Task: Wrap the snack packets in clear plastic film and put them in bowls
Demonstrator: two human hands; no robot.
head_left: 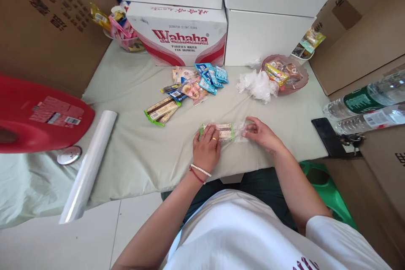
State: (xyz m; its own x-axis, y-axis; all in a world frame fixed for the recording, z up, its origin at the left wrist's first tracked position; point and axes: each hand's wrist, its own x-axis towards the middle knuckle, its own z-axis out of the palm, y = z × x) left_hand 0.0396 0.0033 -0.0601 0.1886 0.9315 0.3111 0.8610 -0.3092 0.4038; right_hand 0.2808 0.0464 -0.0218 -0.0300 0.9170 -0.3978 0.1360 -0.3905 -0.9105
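A wrapped snack bar [225,131] with green ends lies crosswise near the table's front edge, inside a clear plastic bag [239,132]. My left hand [207,144] is over the bar's left end, its thumb at the near left side and its fingers curled across the top. At the bag's loose right end, my right hand [261,133] pinches the film between thumb and fingers. Farther left lie similar bars [161,109], partly overlapping. Beyond them is a pile of small snacks, with pink packets [193,89] and blue sachets [211,76].
Crumpled plastic bags [257,85] sit beside a pink bowl [302,86] of snacks. A Wahaha carton [180,36] and white boxes stand behind. A film roll [90,164] and red jug [47,114] are left; a phone [328,137], keys [352,140] and bottles [360,103] are right.
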